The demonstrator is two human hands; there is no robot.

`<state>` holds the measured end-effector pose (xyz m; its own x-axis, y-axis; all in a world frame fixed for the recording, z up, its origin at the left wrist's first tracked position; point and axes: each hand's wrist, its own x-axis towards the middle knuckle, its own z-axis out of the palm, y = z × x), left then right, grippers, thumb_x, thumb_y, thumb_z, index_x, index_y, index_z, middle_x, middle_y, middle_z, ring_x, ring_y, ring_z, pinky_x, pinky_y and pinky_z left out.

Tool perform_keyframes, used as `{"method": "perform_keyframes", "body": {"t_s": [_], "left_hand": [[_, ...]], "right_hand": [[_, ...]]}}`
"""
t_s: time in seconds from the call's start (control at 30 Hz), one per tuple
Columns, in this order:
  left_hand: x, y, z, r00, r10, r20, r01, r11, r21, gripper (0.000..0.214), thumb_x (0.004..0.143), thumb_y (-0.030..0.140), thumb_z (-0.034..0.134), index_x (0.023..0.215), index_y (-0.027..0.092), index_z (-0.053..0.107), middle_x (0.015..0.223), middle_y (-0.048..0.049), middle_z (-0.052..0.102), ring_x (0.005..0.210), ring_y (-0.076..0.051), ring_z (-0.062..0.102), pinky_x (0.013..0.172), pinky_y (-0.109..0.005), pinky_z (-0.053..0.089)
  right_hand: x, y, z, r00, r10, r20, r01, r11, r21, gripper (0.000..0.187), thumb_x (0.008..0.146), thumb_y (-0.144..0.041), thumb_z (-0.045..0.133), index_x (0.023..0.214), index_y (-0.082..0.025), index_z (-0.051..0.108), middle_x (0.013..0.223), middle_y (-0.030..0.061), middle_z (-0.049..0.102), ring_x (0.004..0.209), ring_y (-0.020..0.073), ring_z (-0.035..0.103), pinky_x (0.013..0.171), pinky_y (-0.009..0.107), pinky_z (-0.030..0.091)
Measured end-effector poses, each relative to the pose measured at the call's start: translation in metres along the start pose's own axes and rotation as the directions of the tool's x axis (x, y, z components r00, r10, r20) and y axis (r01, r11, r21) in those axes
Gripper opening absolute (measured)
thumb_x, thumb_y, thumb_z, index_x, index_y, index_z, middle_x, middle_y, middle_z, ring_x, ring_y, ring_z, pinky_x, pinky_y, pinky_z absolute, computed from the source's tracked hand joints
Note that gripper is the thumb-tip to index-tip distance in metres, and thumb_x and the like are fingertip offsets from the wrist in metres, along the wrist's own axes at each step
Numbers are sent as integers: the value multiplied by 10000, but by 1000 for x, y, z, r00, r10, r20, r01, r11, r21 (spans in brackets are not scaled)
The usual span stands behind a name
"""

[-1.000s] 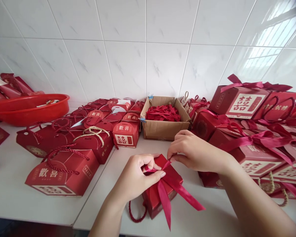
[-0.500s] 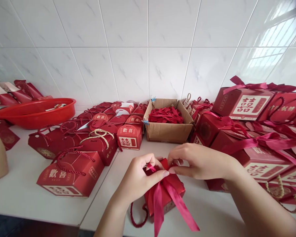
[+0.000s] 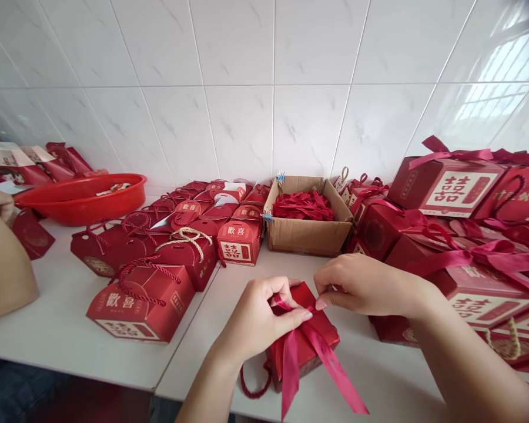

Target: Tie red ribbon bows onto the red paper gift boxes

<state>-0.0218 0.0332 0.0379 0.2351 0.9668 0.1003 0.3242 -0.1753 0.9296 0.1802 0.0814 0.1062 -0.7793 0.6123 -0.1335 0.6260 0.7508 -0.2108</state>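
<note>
A small red gift box [image 3: 311, 352] sits on the white table in front of me, its dark red cord handle [image 3: 255, 385] hanging at the left side. Across its top lies a crimson ribbon [image 3: 328, 364], with two long tails draping toward me. My left hand [image 3: 268, 317] is closed on the ribbon at the top of the box, thumb pressed near the knot. My right hand [image 3: 348, 285] pinches a part of the same ribbon just right of the knot. The fingertips hide some of the ribbon's loop.
Behind stands a cardboard box [image 3: 308, 235] of red ribbons. Many red gift boxes [image 3: 143, 302] stand at the left; beribboned boxes [image 3: 462, 188] are stacked at the right. A red plastic basin [image 3: 83, 200] is at the far left, near another person's arm [image 3: 9, 258].
My right hand has drawn slightly right, away from my left hand, pulling the ribbon. The whole view has shifted a little to the left, showing more of the other person's arm.
</note>
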Motion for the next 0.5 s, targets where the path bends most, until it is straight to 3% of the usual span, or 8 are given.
{"method": "perform_keyframes", "body": {"t_s": [0.2, 0.5], "left_hand": [[1, -2, 2, 999, 40, 7, -40, 999, 30, 379, 746, 290, 685, 565, 206, 363, 606, 8, 588, 849, -228, 656, 842, -314, 480], [1, -4, 0, 999, 19, 30, -19, 1000, 6, 366, 729, 301, 720, 577, 207, 401, 651, -19, 648, 1044, -296, 650, 853, -320, 487]], "right_hand": [[-2, 1, -1, 999, 21, -31, -23, 997, -67, 208, 896, -279, 482, 735, -217, 600, 713, 1, 657, 664, 154, 576, 597, 256, 317], [-2, -2, 0, 997, 14, -77, -26, 987, -158, 229, 910, -272, 483, 703, -198, 546, 711, 2, 645, 687, 170, 572, 633, 284, 327]]}}
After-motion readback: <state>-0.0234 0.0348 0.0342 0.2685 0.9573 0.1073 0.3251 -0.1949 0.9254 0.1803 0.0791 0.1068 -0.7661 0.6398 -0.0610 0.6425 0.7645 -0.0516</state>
